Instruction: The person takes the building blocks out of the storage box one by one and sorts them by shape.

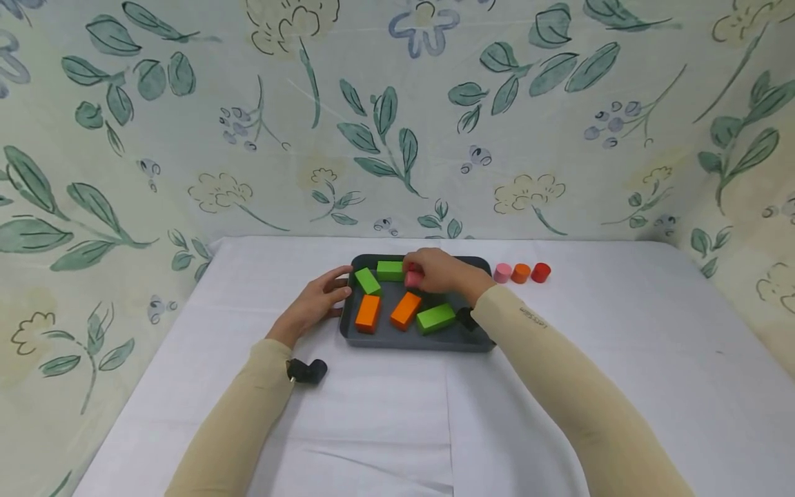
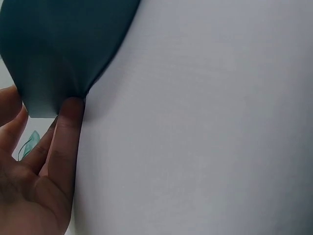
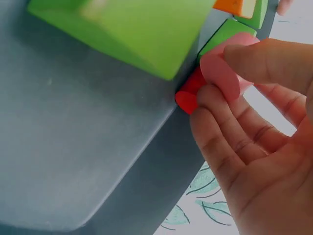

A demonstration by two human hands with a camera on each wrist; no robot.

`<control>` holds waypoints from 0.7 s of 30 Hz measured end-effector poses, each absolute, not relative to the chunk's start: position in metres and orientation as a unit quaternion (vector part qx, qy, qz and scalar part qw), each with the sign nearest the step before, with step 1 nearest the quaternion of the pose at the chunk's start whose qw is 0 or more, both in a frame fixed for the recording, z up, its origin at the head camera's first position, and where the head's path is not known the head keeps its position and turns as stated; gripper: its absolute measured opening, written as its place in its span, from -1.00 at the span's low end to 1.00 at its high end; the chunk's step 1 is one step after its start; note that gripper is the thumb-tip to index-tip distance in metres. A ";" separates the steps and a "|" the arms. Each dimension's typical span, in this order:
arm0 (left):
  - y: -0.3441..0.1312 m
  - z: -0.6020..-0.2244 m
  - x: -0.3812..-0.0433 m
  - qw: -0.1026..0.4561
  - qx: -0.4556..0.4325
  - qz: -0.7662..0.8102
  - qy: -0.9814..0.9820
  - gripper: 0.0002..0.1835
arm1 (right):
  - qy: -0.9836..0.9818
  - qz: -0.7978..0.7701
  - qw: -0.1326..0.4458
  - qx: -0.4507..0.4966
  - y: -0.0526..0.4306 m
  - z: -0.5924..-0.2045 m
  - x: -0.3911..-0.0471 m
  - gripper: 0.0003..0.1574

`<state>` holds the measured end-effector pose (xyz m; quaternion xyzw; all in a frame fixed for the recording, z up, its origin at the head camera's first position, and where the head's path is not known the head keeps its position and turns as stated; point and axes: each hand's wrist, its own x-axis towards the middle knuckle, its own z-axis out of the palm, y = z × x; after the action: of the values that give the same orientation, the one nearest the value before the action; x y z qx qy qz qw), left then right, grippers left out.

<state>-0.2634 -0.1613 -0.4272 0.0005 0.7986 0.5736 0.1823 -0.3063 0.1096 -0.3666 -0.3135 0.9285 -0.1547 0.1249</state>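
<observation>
My right hand (image 1: 437,269) pinches a pink cylinder (image 3: 222,73) between thumb and fingers over the back part of the dark grey tray (image 1: 410,341). Just beneath it, in the right wrist view, a red cylinder (image 3: 190,92) lies in the tray against the back wall, partly hidden by the fingers. A green block (image 1: 390,271) lies just left of this hand. With its fingertips, my left hand (image 1: 317,300) touches the tray's left side; the fingers look extended in the left wrist view.
Inside the tray lie two more green blocks, one at upper left (image 1: 368,281) and one at front (image 1: 436,318), plus two orange blocks (image 1: 368,314). Right of the tray stand a pink cylinder (image 1: 502,273), an orange cylinder (image 1: 521,273) and a red cylinder (image 1: 542,273) on white cloth (image 1: 385,414).
</observation>
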 end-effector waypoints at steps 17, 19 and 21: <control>-0.163 -0.428 -0.263 0.186 0.005 0.588 0.788 -0.38 | 0.930 -0.288 0.055 -0.223 0.167 -0.348 -0.296 -0.54; -0.163 -0.427 -0.264 0.186 0.004 0.589 0.787 -0.38 | 0.927 -0.306 0.035 -0.215 0.181 -0.344 -0.291 -0.55; -0.163 -0.427 -0.264 0.187 0.006 0.587 0.787 -0.38 | 0.925 -0.320 0.020 -0.203 0.196 -0.341 -0.286 -0.57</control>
<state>-0.2641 -0.1630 -0.4266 0.0064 0.7873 0.5874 0.1874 -0.2862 0.1957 -0.3405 -0.2030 0.9251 -0.3203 0.0197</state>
